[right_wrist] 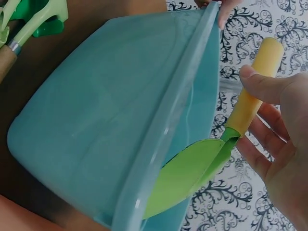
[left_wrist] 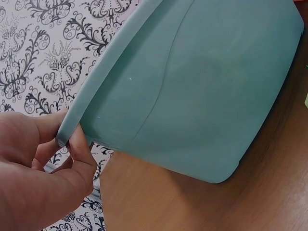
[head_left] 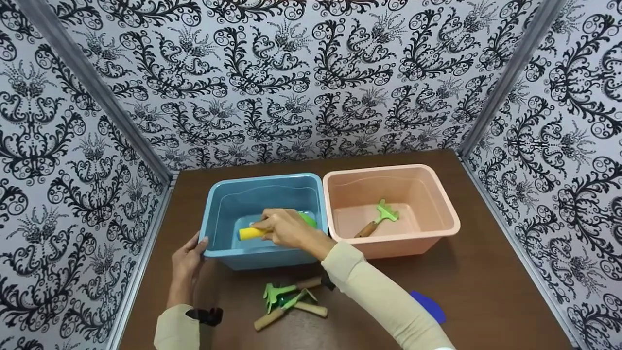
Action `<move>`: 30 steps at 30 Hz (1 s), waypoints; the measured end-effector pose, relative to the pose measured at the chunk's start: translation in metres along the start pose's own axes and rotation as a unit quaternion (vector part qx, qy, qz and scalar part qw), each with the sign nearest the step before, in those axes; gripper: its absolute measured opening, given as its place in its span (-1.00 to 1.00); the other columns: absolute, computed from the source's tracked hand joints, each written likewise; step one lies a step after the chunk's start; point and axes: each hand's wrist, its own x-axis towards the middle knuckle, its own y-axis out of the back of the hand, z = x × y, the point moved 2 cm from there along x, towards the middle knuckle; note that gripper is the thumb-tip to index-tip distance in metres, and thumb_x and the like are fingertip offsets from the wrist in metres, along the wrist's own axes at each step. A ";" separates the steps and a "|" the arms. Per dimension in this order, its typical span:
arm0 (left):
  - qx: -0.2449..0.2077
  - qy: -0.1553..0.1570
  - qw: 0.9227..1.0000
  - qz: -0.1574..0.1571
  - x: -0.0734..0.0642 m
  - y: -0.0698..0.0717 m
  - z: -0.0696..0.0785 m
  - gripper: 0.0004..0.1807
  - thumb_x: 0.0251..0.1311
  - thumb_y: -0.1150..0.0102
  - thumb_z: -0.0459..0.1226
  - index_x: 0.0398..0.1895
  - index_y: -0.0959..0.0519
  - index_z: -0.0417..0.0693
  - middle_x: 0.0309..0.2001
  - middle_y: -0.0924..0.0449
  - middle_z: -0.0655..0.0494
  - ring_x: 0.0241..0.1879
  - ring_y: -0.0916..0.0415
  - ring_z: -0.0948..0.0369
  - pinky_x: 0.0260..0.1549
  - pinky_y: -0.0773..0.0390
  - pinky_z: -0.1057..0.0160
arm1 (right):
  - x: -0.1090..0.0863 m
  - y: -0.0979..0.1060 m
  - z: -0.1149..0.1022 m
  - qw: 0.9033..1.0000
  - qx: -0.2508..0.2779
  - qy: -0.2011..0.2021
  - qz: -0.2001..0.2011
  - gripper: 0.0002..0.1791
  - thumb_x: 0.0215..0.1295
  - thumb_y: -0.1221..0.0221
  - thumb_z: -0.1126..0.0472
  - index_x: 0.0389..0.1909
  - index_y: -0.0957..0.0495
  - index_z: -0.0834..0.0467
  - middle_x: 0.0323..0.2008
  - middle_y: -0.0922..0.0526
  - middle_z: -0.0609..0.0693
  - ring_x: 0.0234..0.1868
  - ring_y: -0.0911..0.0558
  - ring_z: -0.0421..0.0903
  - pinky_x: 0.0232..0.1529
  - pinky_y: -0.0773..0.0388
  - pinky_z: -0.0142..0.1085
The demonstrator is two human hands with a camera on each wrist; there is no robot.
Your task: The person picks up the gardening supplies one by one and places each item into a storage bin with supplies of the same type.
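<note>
Left grip (head_left: 187,256) pinching, right grip (head_left: 285,227) curled

I could come down over the back-left part of the blue tub (head_left: 243,260), but the right hand (head_left: 286,227) and its trowel (head_left: 252,234) block the middle. A strip of tabletop (head_left: 192,197) runs along its left; the left hand (head_left: 188,260) bars its front-left corner. The peach tub (head_left: 398,247) hems its right, heaped tools (head_left: 292,302) its front.

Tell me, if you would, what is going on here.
A person is holding a green trowel by its yellow handle in the right fingers, its blade partly inside the blue tub. The left fingers grip that tub's rim. A small rake lies in the peach tub, and more garden tools lie on the table in front.
</note>
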 end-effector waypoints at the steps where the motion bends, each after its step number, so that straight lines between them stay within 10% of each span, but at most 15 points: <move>1: -0.007 -0.001 1.000 0.001 0.000 0.000 0.000 -0.39 0.49 -0.02 -0.14 0.53 -0.19 -0.09 0.52 -0.16 -0.21 0.34 -0.31 -0.04 -0.27 -0.49 0.54 | 0.000 -0.001 0.002 1.000 0.003 -0.006 -0.004 -0.59 0.27 -0.35 0.03 0.16 -0.65 -0.16 -0.12 -0.71 -0.11 -0.15 -0.69 -0.15 -0.15 -0.62 -0.33; 16: -0.039 0.005 0.999 0.000 0.001 -0.001 -0.001 -0.39 0.48 -0.04 -0.19 0.52 -0.20 -0.13 0.53 -0.12 -0.21 0.42 -0.28 -0.05 -0.33 -0.47 0.60 | 0.007 -0.008 0.026 0.997 0.040 -0.070 -0.005 -0.63 0.21 -0.38 0.18 0.07 -0.71 -0.05 -0.18 -0.76 -0.01 -0.26 -0.68 -0.07 -0.32 -0.58 -0.24; 30: -0.019 0.000 1.000 0.005 0.002 -0.001 -0.002 -0.38 0.46 -0.08 -0.17 0.51 -0.21 -0.10 0.51 -0.16 -0.22 0.36 -0.30 -0.04 -0.32 -0.48 0.59 | 0.011 -0.019 0.047 0.981 0.126 -0.142 -0.026 -0.56 0.18 -0.42 0.24 0.12 -0.65 0.09 0.02 -0.75 0.05 -0.04 -0.74 -0.04 -0.03 -0.67 -0.23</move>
